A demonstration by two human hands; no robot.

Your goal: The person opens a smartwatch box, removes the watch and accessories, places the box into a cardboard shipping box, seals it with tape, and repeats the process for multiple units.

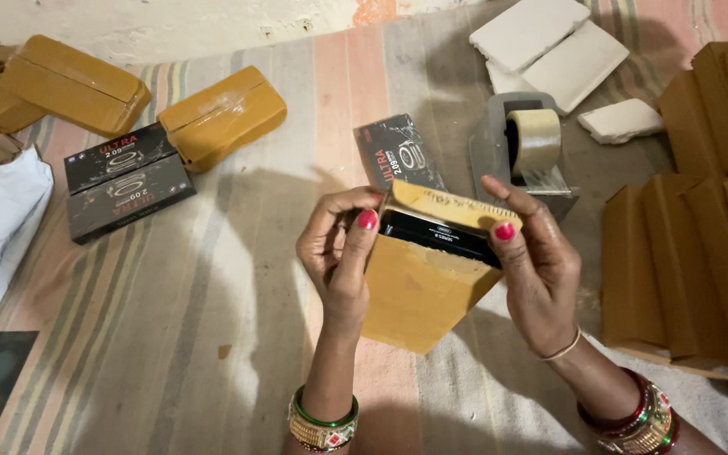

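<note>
Both hands hold a tan paper envelope (414, 291) above a striped mat. A black box (440, 236) sits inside its open mouth, and the flap (452, 206) stands up behind it. My left hand (339, 248) grips the envelope's left edge with its thumb at the opening. My right hand (532, 261) pinches the flap's right end between thumb and fingers.
A grey tape dispenser (524, 147) stands just behind the envelope, with a black box (398, 156) beside it. Two more black boxes (124, 181) and sealed tan packets (221, 114) lie at the left. Stacked envelopes (693, 253) fill the right; white blocks (549, 46) lie at the back.
</note>
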